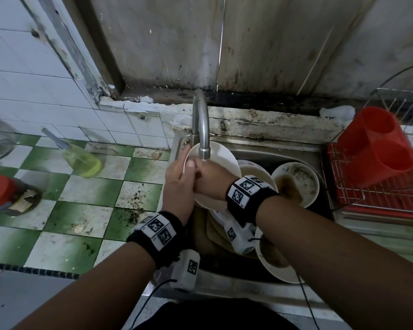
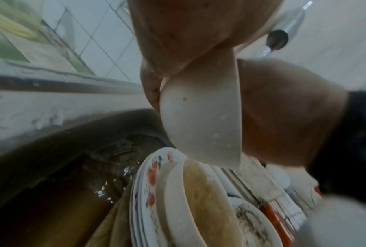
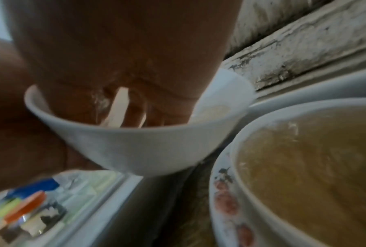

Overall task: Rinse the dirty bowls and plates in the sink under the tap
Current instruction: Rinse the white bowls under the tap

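Gripping the rim of a white bowl (image 1: pixel 221 158), the left hand (image 1: pixel 179 179) holds it tilted under the tap (image 1: pixel 203 129), thumb over the edge. The right hand (image 1: pixel 210 179) reaches inside the bowl, fingers (image 3: pixel 135 110) pressed against its inner wall. Below, the sink (image 1: pixel 272 151) holds a flowered plate (image 2: pixel 148 180) under a bowl of brown liquid (image 3: pixel 315 167) and more dirty bowls. A red rack (image 1: pixel 372 194) stands to the right
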